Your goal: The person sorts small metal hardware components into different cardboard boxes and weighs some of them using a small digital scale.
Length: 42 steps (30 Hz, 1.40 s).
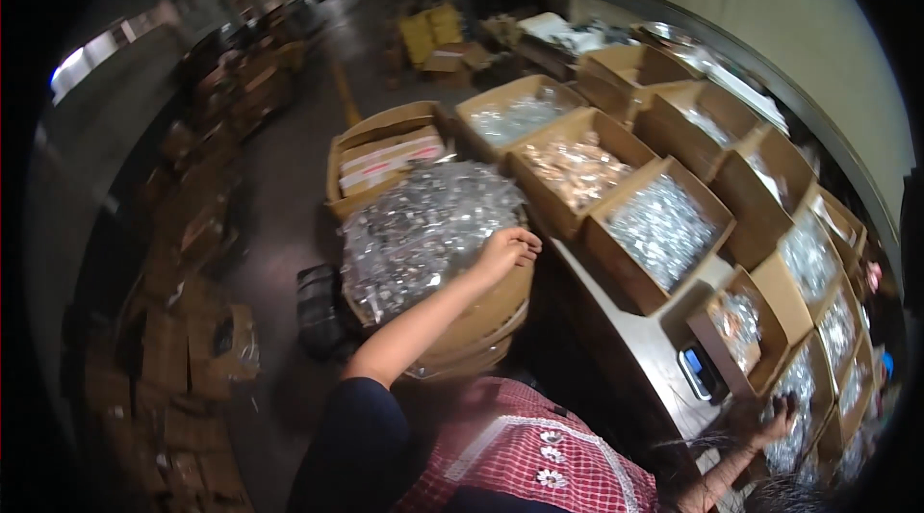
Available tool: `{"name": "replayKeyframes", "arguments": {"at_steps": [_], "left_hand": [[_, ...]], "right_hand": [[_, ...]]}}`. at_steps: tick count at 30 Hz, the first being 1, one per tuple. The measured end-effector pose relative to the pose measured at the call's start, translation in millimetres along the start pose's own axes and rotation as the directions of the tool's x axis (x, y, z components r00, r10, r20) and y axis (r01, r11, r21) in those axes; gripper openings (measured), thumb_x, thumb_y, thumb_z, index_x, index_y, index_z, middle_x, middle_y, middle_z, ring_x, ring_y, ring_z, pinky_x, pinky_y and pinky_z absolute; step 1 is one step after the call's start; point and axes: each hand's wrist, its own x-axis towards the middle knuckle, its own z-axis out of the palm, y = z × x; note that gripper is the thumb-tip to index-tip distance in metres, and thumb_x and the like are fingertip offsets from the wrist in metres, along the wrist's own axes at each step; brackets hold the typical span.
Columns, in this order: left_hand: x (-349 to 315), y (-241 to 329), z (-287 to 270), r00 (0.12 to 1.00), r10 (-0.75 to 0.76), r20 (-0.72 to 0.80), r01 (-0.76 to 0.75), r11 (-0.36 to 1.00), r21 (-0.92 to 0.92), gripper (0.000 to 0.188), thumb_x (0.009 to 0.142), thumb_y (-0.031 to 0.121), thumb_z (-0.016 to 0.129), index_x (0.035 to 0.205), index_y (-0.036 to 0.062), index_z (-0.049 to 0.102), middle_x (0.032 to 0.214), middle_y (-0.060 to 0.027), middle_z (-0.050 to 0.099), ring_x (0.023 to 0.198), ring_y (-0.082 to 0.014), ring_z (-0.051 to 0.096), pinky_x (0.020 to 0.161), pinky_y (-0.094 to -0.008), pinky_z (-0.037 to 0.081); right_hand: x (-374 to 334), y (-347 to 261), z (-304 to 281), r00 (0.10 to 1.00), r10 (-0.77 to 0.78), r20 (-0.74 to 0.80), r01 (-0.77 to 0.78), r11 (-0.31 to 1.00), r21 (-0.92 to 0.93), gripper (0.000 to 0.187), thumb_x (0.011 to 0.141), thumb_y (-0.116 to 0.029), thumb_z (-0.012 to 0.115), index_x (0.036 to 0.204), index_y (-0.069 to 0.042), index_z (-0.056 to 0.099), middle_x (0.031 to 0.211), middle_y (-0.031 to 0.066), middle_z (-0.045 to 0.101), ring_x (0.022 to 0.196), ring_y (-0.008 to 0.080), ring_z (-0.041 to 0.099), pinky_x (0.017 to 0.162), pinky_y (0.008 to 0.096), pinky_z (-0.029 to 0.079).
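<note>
My left hand (510, 255) is at the right edge of a big heap of clear plastic bags (423, 229) with small shiny metal-looking pieces inside. Its fingers are curled in, and I cannot see anything between them. The heap rests on a round-sided cardboard container (472, 345). At the lower right, my right hand (768, 428) reaches to a cardboard box of clear packets (794, 397). Its fingers are bent together over the packets; a dark patch shows at the fingertips, and what they grip is hidden.
Several open cardboard boxes of packets, one with copper-coloured pieces (577, 169), stand along a metal table (616, 306). A small device with a blue-lit display (695, 364) sits by the near boxes. A carton (385, 152) is behind the heap; stacked cartons (192, 359) line the left.
</note>
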Motion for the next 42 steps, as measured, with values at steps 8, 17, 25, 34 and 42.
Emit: {"name": "replayKeyframes", "arguments": {"at_steps": [8,17,25,34,42], "left_hand": [[-32.3,13.1,-190.0,0.740,0.517,-0.430,0.199,0.442,0.875,0.039,0.071,0.012,0.072,0.110,0.0124,0.065,0.115,-0.0179,0.058,0.113,-0.0355,0.048,0.099,-0.0404,0.038],[87.6,35.4,-296.7,0.909,0.229,-0.348,0.138,0.623,0.770,0.101,0.066,0.058,0.076,0.139,0.0000,0.036,0.138,-0.0301,0.041,0.135,-0.0432,0.030,0.111,-0.0523,0.024],[148.8,27.8,-311.6,0.997,-0.078,0.031,0.008,0.460,0.888,0.113,0.052,0.070,0.078,0.143,0.0136,0.039,0.153,-0.0245,0.019,0.141,-0.0485,0.009,0.113,-0.0551,0.017],[72.7,14.5,-311.7,0.957,0.290,-0.001,-0.187,0.620,0.762,0.035,0.079,0.029,0.067,0.109,0.0120,0.062,0.133,-0.0169,0.049,0.129,-0.0350,0.040,0.107,-0.0464,0.032],[37.5,42.1,-314.4,0.967,-0.012,-0.255,0.197,0.670,0.715,0.080,0.076,0.042,0.074,0.137,0.0051,0.038,0.142,-0.0284,0.033,0.135,-0.0410,0.030,0.109,-0.0494,0.030]], "right_hand": [[-50.3,-57.9,1.7,0.846,0.484,-0.222,-0.412,0.859,0.303,0.035,0.088,-0.020,0.057,0.116,0.000,0.057,0.117,0.0179,0.058,0.095,0.0250,0.059,0.078,0.0321,0.050],[-173.6,-80.3,143.0,0.590,0.752,0.294,-0.773,0.420,0.476,0.039,0.083,-0.009,0.055,0.122,-0.004,0.054,0.101,0.0061,0.061,0.068,0.0113,0.053,0.058,0.0193,0.041],[-163.9,-399.3,316.3,0.528,0.363,0.768,-0.752,0.620,0.223,0.026,0.083,0.003,0.056,0.108,0.002,0.062,0.088,0.0069,0.064,0.073,0.0129,0.059,0.066,0.0247,0.049],[-163.9,-474.6,377.1,0.410,0.174,0.895,-0.770,0.593,0.237,0.020,0.087,0.004,0.049,0.104,0.002,0.059,0.091,0.0044,0.063,0.076,0.0126,0.061,0.072,0.0252,0.050],[-166.3,-515.0,430.0,0.423,0.110,0.899,-0.742,0.612,0.274,0.039,0.090,0.002,0.054,0.128,0.000,0.045,0.108,0.0110,0.061,0.095,0.0157,0.060,0.079,0.0293,0.054]]}}
